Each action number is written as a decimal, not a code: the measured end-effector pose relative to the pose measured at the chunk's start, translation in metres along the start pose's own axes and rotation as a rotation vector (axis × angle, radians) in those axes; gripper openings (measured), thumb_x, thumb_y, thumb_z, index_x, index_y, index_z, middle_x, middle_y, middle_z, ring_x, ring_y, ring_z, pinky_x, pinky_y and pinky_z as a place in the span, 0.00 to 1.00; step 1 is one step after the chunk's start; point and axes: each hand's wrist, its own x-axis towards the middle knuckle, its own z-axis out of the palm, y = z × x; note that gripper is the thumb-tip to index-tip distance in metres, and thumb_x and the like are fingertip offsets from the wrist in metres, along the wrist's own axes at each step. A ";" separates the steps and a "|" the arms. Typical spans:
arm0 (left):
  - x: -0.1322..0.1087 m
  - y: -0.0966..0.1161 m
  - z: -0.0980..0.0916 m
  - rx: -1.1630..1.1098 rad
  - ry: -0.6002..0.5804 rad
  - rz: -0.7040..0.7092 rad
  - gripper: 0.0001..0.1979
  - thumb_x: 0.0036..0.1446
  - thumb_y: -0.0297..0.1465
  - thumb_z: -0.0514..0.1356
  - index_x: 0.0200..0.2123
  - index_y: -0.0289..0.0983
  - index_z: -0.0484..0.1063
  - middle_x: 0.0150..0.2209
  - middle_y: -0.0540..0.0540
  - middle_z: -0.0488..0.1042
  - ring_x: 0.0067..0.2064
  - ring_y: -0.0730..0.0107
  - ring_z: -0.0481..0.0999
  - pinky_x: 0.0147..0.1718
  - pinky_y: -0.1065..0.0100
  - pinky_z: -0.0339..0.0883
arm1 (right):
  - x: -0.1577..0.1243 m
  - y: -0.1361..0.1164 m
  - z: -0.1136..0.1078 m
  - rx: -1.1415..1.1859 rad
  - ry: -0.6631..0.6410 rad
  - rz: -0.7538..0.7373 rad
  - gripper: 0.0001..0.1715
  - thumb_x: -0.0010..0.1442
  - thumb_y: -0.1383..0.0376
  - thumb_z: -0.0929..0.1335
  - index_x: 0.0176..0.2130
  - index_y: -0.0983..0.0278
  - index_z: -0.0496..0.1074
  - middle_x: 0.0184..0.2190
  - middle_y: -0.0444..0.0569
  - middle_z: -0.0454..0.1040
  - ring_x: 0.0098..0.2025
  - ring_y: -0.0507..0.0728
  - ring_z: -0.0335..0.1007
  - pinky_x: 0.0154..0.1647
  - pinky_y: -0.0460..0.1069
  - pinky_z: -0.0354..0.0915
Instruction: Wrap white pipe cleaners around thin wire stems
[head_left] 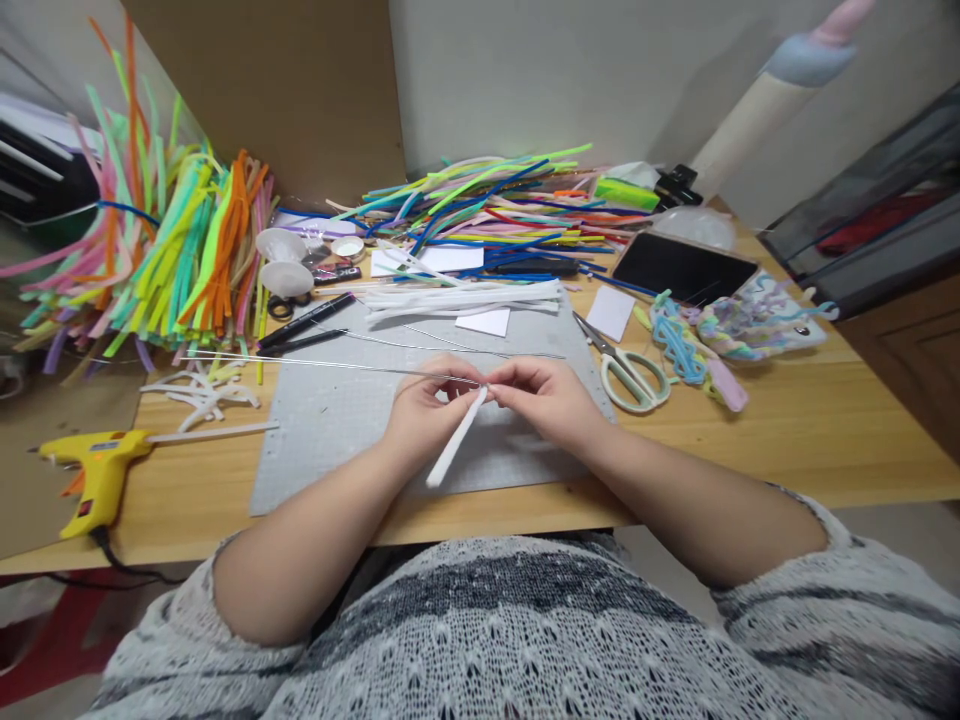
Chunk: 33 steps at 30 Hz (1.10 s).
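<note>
Knitted cloth of the person's top (510, 630) comes nearest, below the bench's (750, 440) near edge. Above it, the left hand (431, 400) and right hand (544, 395) meet over the cutting mat (337, 430), fingertips pinched together on the upper end of a white pipe cleaner (459, 440), which slants toward the mat's near edge. Thin wires (337, 366) run from that pinch across the left hand, past the mat's left edge. Stem and wire meet there; whether they are fastened cannot be told. It looks like an early stage: a bundle of white stems (465, 300) lies loose at the mat's far edge, seemingly unworked, with loose wire (420, 344) before it. Scissors (636, 385) rest at the mat's right edge. Short white pieces (199, 395), apparently already cut, lie off its left edge, beyond a glue gun (97, 470) near the bench's near left corner, in neither hand.
</note>
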 end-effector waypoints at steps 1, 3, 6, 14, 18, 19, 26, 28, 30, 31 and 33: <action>0.001 0.001 -0.002 0.035 -0.010 0.055 0.04 0.47 0.29 0.65 0.28 0.36 0.73 0.28 0.49 0.72 0.30 0.75 0.70 0.26 0.73 0.63 | 0.001 -0.001 -0.001 0.031 -0.022 0.024 0.11 0.51 0.60 0.69 0.33 0.66 0.74 0.25 0.45 0.74 0.27 0.50 0.66 0.30 0.47 0.62; 0.001 0.003 -0.005 0.100 -0.036 0.134 0.03 0.49 0.29 0.64 0.27 0.37 0.73 0.27 0.50 0.72 0.30 0.75 0.70 0.28 0.72 0.64 | 0.001 -0.004 -0.002 0.067 -0.057 0.050 0.11 0.51 0.60 0.69 0.32 0.66 0.74 0.23 0.44 0.71 0.25 0.49 0.63 0.28 0.46 0.59; 0.002 0.006 -0.008 0.157 -0.064 0.186 0.02 0.51 0.29 0.63 0.28 0.37 0.72 0.27 0.50 0.73 0.30 0.75 0.70 0.28 0.72 0.64 | 0.001 -0.006 -0.003 0.100 -0.081 0.058 0.10 0.50 0.60 0.69 0.31 0.66 0.73 0.22 0.43 0.70 0.24 0.49 0.61 0.27 0.46 0.57; 0.003 0.005 -0.009 0.117 -0.138 0.252 0.03 0.50 0.25 0.62 0.31 0.36 0.70 0.28 0.50 0.69 0.30 0.76 0.67 0.29 0.71 0.63 | 0.000 -0.007 -0.001 0.179 -0.090 0.096 0.09 0.50 0.62 0.70 0.30 0.66 0.73 0.23 0.43 0.70 0.25 0.49 0.63 0.29 0.46 0.58; 0.005 0.003 -0.012 0.041 -0.202 0.229 0.02 0.50 0.26 0.62 0.30 0.37 0.72 0.31 0.49 0.66 0.31 0.76 0.67 0.30 0.71 0.63 | 0.001 -0.007 -0.002 0.205 -0.123 0.089 0.08 0.50 0.62 0.70 0.30 0.66 0.73 0.23 0.43 0.70 0.26 0.49 0.63 0.30 0.47 0.58; 0.006 0.004 -0.014 0.036 -0.224 0.214 0.01 0.50 0.26 0.62 0.29 0.37 0.72 0.32 0.48 0.66 0.32 0.75 0.67 0.31 0.70 0.64 | 0.001 -0.007 -0.002 0.219 -0.137 0.092 0.08 0.50 0.62 0.70 0.30 0.66 0.73 0.23 0.43 0.70 0.26 0.49 0.62 0.30 0.47 0.58; 0.007 0.014 -0.022 0.025 -0.381 0.190 0.03 0.49 0.26 0.64 0.30 0.38 0.72 0.38 0.47 0.64 0.41 0.71 0.67 0.40 0.67 0.66 | 0.001 -0.012 -0.003 0.270 -0.198 0.071 0.07 0.51 0.63 0.70 0.30 0.65 0.74 0.27 0.43 0.73 0.29 0.48 0.64 0.35 0.47 0.59; 0.006 0.015 -0.021 -0.017 -0.397 0.153 0.05 0.49 0.27 0.64 0.32 0.38 0.71 0.40 0.46 0.63 0.42 0.71 0.67 0.39 0.68 0.67 | 0.001 -0.012 -0.003 0.262 -0.181 0.058 0.07 0.51 0.63 0.70 0.30 0.65 0.74 0.27 0.43 0.73 0.30 0.49 0.65 0.36 0.47 0.60; 0.005 0.014 -0.020 -0.048 -0.388 0.128 0.07 0.48 0.27 0.64 0.32 0.38 0.69 0.41 0.46 0.63 0.43 0.71 0.68 0.39 0.68 0.68 | 0.001 -0.012 -0.004 0.258 -0.165 0.051 0.06 0.51 0.63 0.69 0.29 0.65 0.73 0.25 0.42 0.71 0.28 0.48 0.63 0.33 0.46 0.59; 0.004 0.013 -0.018 -0.058 -0.381 0.123 0.07 0.48 0.28 0.64 0.32 0.38 0.69 0.41 0.46 0.63 0.43 0.71 0.68 0.40 0.68 0.69 | 0.000 -0.012 -0.004 0.256 -0.158 0.047 0.06 0.52 0.63 0.69 0.29 0.65 0.72 0.24 0.41 0.70 0.27 0.48 0.61 0.32 0.46 0.58; 0.003 0.011 -0.015 -0.082 -0.355 0.112 0.09 0.48 0.28 0.64 0.34 0.38 0.68 0.41 0.46 0.64 0.41 0.72 0.70 0.39 0.68 0.69 | 0.000 -0.012 -0.004 0.247 -0.146 0.045 0.06 0.52 0.63 0.68 0.28 0.65 0.71 0.23 0.40 0.68 0.26 0.47 0.60 0.30 0.46 0.57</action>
